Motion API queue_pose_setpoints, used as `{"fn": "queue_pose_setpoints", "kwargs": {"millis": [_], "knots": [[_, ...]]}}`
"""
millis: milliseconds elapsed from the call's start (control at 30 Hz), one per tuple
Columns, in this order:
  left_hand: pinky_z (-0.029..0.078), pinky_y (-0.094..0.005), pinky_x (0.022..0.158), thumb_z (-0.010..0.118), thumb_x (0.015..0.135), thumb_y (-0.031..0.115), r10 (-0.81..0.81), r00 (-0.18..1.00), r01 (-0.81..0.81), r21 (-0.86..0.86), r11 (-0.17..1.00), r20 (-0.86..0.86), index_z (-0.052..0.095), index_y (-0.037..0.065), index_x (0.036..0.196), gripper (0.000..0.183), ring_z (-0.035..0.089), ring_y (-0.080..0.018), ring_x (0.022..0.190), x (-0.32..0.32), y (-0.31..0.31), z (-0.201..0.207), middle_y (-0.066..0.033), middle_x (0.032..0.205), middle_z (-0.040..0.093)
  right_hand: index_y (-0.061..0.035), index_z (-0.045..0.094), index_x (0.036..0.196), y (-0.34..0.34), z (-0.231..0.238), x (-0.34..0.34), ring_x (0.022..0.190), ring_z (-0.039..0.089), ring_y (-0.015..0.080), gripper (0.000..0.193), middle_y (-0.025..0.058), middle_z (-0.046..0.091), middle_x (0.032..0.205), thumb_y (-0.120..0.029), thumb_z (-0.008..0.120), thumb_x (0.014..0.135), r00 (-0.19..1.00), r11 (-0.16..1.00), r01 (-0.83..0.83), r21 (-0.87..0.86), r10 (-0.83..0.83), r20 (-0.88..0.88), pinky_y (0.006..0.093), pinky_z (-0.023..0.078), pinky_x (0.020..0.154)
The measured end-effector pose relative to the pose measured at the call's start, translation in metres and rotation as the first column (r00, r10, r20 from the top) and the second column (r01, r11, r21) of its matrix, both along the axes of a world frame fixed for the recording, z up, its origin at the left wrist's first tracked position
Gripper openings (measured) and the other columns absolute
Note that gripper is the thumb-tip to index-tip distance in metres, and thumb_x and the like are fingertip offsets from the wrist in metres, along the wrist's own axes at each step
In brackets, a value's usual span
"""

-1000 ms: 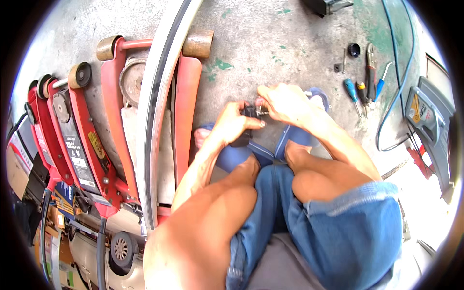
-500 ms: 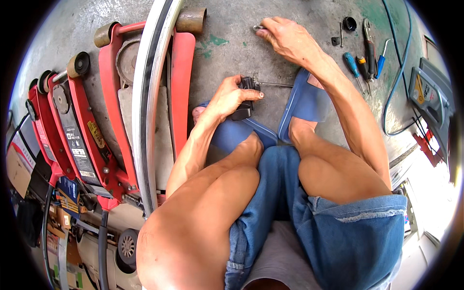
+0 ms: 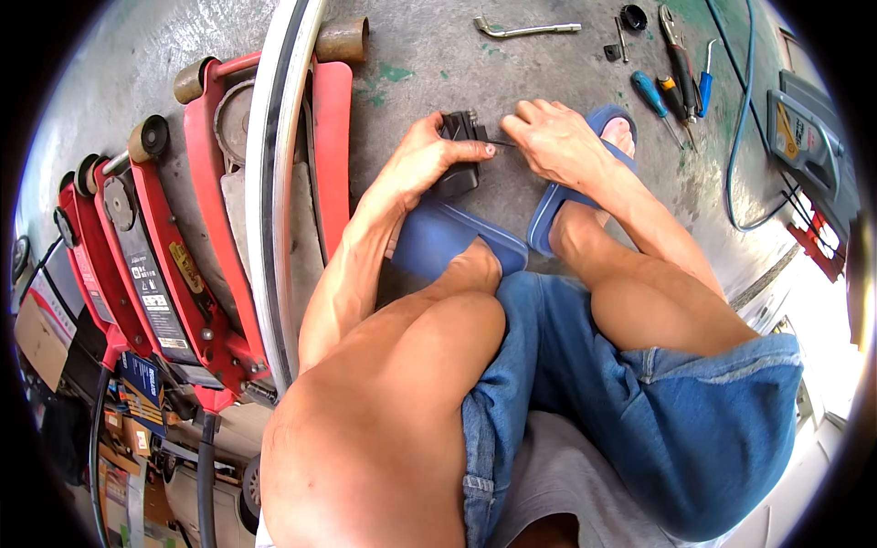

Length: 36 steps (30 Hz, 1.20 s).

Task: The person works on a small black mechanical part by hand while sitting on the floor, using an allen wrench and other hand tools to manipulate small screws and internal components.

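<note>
My left hand is wrapped round a black blocky part, holding it above my left slipper. Small metal bits stick up at the part's far end. Just to the right, my right hand has its fingers closed at a thin dark rod that runs out from the black part. Most of the rod is hidden behind those fingers. Beyond both hands, an L-shaped socket wrench lies on the concrete floor.
Pliers, a blue screwdriver, a blue-handled pick and a black ring lie at the far right. A blue hose curves past them. Red floor jacks and an upright wheel rim stand to the left.
My right hand has let go of the wrench on the floor and come back to the rod at the black part. The left hand still holds that part, now slightly farther from me.
</note>
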<state>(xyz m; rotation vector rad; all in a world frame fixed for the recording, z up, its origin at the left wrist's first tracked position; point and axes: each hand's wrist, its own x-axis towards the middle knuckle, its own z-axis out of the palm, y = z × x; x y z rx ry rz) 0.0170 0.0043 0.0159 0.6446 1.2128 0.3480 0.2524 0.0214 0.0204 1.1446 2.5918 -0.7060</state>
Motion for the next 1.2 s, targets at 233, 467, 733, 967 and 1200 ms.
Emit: {"fn": "queue_pose_setpoints", "kwargs": {"millis": [233,467,733,967,1200], "knots": [[0.052,-0.0275,0.068,0.086,0.078,0.022,0.177,0.971,-0.167,-0.077,0.983,0.163,0.064,0.001,0.109,0.043,0.066,-0.0132,0.079,-0.011,0.003,-0.004,-0.0062,0.089,0.070,-0.0067,0.056,0.096,-0.022,-0.005,-0.001,0.089,0.068,0.0263,0.019,0.0106,0.060,0.091,-0.013,0.067,0.082,0.987,0.967,-0.157,0.203,0.145,0.073,0.0414,0.058,0.075],[0.052,-0.0282,0.066,0.082,0.076,0.016,0.256,0.960,-0.241,-0.128,0.962,0.115,0.064,0.000,0.106,0.038,0.066,-0.0143,0.076,-0.019,-0.012,-0.006,-0.0089,0.090,0.070,-0.0064,0.054,0.098,0.001,-0.018,-0.017,0.086,0.068,0.0292,0.020,0.0116,0.059,0.091,-0.009,0.065,0.082,0.989,0.953,-0.117,0.279,0.086,0.122,0.0424,0.060,0.071],[0.054,-0.0280,0.077,0.077,0.078,0.012,0.170,0.985,-0.172,-0.061,0.983,-0.029,0.063,-0.005,0.113,0.041,0.068,-0.0156,0.084,-0.010,0.006,0.007,-0.0099,0.094,0.071,-0.0047,0.057,0.106,0.039,0.010,-0.011,0.081,0.070,0.0448,0.013,0.0235,0.061,0.098,-0.014,0.055,0.097,0.983,0.987,0.163,0.013,-0.161,-0.087,0.0515,0.059,0.070],[0.054,-0.0275,0.080,0.076,0.078,0.012,0.242,0.970,-0.243,-0.057,0.968,-0.022,0.063,-0.007,0.111,0.040,0.068,-0.0152,0.085,0.005,0.014,0.002,-0.0098,0.093,0.073,-0.0008,0.066,0.098,0.050,0.050,-0.018,0.077,0.075,0.0347,0.017,0.0184,0.071,0.084,-0.015,0.062,0.088,0.998,0.990,0.001,0.140,-0.009,0.055,0.0463,0.060,0.061],[0.054,-0.0278,0.081,0.076,0.077,0.011,0.207,0.975,-0.213,-0.074,0.974,-0.079,0.065,-0.007,0.108,0.038,0.068,-0.0153,0.085,0.010,0.017,-0.001,-0.0099,0.092,0.073,-0.0016,0.068,0.086,0.061,0.046,-0.023,0.070,0.076,0.0309,0.012,0.0171,0.074,0.081,-0.012,0.063,0.085,0.991,0.980,-0.133,0.147,0.128,0.043,0.0421,0.061,0.057]]}}
